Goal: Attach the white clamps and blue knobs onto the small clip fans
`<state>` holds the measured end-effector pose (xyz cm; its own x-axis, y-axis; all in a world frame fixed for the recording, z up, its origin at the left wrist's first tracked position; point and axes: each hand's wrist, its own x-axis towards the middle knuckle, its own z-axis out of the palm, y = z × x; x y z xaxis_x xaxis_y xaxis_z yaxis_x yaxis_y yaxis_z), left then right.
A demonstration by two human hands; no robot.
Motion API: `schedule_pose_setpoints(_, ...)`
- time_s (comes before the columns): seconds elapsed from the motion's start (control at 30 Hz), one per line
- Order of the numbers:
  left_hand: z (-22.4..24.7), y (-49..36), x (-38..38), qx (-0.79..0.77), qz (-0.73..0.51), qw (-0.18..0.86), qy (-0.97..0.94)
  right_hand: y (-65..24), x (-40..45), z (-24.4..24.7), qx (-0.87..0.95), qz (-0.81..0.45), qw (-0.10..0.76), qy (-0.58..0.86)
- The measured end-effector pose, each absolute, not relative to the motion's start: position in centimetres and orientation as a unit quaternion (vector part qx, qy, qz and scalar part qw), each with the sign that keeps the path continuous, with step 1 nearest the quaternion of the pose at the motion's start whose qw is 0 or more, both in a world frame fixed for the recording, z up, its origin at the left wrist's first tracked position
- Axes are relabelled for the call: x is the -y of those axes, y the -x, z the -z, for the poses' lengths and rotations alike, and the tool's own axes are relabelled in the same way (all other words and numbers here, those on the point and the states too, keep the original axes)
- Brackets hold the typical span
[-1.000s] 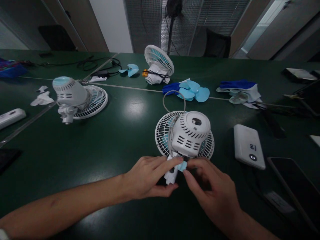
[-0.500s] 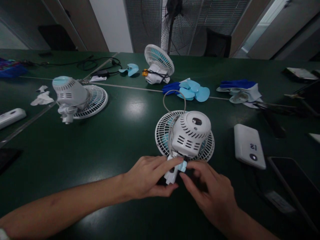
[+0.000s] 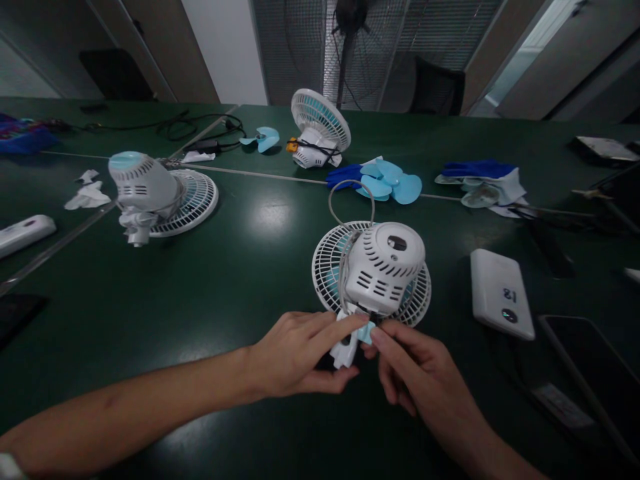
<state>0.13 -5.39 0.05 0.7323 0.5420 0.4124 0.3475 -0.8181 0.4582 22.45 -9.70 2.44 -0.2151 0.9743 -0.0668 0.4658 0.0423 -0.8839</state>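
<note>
A white fan (image 3: 387, 267) lies grille-down on the dark green table, its motor housing facing up. My left hand (image 3: 305, 353) is closed around the white clip (image 3: 345, 350) at the fan's near end, thumb below and index finger across the top. On the clip's right side sits a small light-blue knob (image 3: 367, 332). My right hand (image 3: 425, 380) pinches this knob between thumb and fingers. A grey cord (image 3: 345, 267) runs around the housing and loops up behind it.
Another white fan (image 3: 145, 193) lies at left, and a third (image 3: 320, 130) stands at the back. Light-blue fan blades (image 3: 393, 181) rest by blue gloves (image 3: 345, 177). To the right are a white power bank (image 3: 501, 293), a dark phone (image 3: 590, 373) and more gloves (image 3: 483, 177).
My right hand has shifted its grip on the knob, the thumb moving from below it up to its right side. My left hand keeps its hold on the clip.
</note>
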Motion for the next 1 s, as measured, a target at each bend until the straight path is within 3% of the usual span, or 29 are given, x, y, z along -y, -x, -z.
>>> schedule_pose_setpoints(0.07,0.0,-0.1,5.4,-0.244,-0.272,0.183,-0.912,-22.3,9.9,-2.5,0.654,-0.416,0.314,0.548)
schedule_pose_setpoints(0.2,-0.1,0.0,5.5,-0.245,-0.272,0.2,-0.909,-23.4,9.6,-1.7,0.757,-0.15,0.414,0.483)
schedule_pose_setpoints(0.3,-0.2,-0.1,5.4,-0.245,-0.274,0.205,-0.907,-24.2,9.2,-0.9,0.795,-0.053,0.4,0.453)
schedule_pose_setpoints(0.73,0.0,-0.1,5.5,-0.242,-0.281,0.212,-0.904,-24.2,9.4,-0.7,0.846,-0.075,0.378,0.368)
schedule_pose_setpoints(1.0,-0.3,-0.1,5.4,-0.243,-0.271,0.202,-0.909,-24.1,9.1,-0.6,0.798,-0.083,0.405,0.438)
